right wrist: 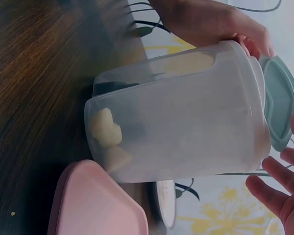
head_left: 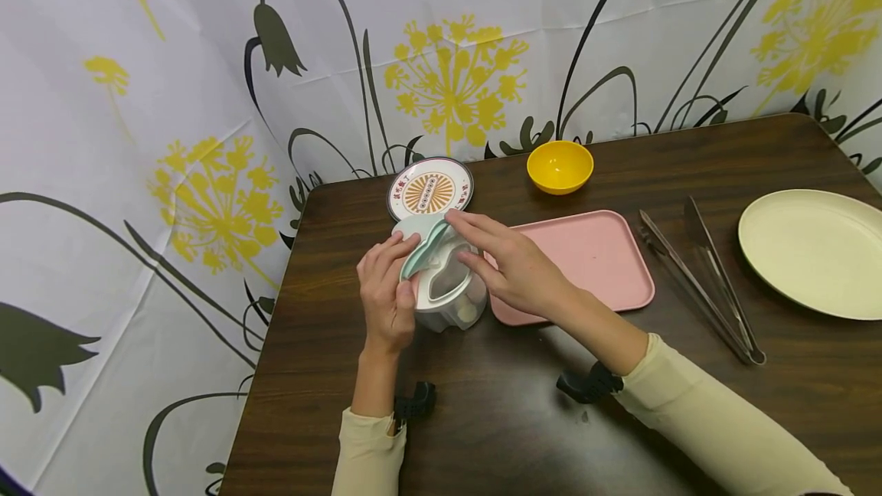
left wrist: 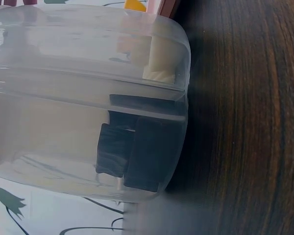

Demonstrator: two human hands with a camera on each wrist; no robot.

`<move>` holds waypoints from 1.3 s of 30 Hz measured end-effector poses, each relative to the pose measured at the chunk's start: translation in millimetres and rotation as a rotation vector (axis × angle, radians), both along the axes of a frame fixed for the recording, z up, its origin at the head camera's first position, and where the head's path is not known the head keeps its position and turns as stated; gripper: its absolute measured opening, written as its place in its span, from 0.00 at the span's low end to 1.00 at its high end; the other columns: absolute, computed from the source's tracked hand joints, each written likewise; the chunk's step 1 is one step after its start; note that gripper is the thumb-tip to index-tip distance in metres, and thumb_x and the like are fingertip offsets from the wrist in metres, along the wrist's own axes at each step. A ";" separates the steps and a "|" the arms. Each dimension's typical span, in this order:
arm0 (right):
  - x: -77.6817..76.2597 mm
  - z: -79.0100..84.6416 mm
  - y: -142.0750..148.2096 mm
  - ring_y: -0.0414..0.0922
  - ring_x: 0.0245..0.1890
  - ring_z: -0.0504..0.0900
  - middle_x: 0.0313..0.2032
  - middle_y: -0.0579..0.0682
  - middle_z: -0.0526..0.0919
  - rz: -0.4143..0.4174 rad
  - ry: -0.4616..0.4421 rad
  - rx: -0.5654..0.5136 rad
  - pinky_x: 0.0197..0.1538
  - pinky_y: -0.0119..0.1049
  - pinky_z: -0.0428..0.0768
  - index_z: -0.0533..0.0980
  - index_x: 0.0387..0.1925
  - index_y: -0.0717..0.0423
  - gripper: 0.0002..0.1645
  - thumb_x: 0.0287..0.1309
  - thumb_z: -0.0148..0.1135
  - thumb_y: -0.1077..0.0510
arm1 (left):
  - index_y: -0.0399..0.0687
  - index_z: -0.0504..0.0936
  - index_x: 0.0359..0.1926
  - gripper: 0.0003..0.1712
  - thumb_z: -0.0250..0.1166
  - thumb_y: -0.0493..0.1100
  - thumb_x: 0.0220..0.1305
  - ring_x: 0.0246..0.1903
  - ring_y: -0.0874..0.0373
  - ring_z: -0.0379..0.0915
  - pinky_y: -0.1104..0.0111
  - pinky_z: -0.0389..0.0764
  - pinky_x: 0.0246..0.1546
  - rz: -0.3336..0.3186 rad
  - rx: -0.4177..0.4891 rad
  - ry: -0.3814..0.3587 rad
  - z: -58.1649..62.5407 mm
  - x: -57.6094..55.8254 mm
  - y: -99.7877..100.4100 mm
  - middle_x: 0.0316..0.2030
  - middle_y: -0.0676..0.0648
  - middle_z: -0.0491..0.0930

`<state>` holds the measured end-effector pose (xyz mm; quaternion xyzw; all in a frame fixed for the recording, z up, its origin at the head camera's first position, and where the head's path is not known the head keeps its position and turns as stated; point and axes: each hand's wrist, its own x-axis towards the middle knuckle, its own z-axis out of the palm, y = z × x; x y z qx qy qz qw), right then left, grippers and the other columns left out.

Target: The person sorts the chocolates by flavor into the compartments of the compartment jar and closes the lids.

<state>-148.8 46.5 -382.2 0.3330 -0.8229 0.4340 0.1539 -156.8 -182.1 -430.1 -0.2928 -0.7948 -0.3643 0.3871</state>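
Observation:
A translucent plastic canister [head_left: 474,301] with a white rim stands on the table, divided into compartments. Its green flap lid [right wrist: 280,100] is tilted up, away from one opening. My left hand [head_left: 386,301] grips the canister's top at the left, its thumb by the flap's edge. Over the right side, my right hand [head_left: 517,266] has its fingers extended, fingertips at the raised flap. Through the walls I see dark blocky pieces [left wrist: 152,147] in one compartment and pale chunks [right wrist: 105,128] in another, all low down. The left hand's hold is partly hidden by the lid.
Right of the canister lies a pink tray [head_left: 586,251]. Behind are a round patterned plate [head_left: 448,171] and a yellow bowl [head_left: 560,167]. Metal tongs [head_left: 723,305] and a cream oval plate [head_left: 820,251] sit farther right. A floral curtain [head_left: 331,83] hangs behind the table [head_left: 331,274].

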 end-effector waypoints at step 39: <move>-3.3 -11.4 1.2 0.45 0.48 0.83 0.53 0.52 0.82 0.015 -0.023 -0.252 0.46 0.37 0.82 0.79 0.55 0.61 0.21 0.61 0.65 0.61 | 0.44 0.86 0.40 0.33 0.43 0.63 0.64 0.57 0.42 0.72 0.47 0.58 0.57 -0.036 0.021 0.011 3.8 2.7 2.4 0.50 0.44 0.83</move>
